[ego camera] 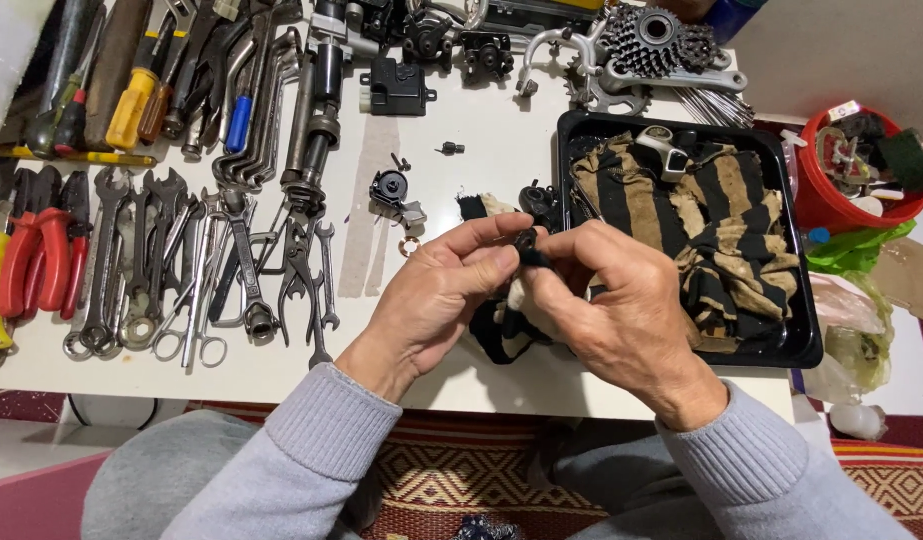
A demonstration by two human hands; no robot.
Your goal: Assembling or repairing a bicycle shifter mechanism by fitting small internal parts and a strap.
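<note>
My left hand (436, 295) and my right hand (611, 310) meet above the front edge of the white table (501, 140). Between their fingertips they pinch a small black part (526, 243). The right hand also presses a dirty striped rag (501, 325) that hangs under both hands. Both wrists wear grey knitted sleeves. What the black part is exactly I cannot tell; fingers cover most of it.
Several wrenches (181, 270), red pliers (36, 255) and screwdrivers (131, 100) lie at the left. A black tray (801, 340) with a striped cloth sits at the right, beside a red bucket (831, 205). Bicycle sprockets (656, 45) and black small parts (391, 190) lie farther back.
</note>
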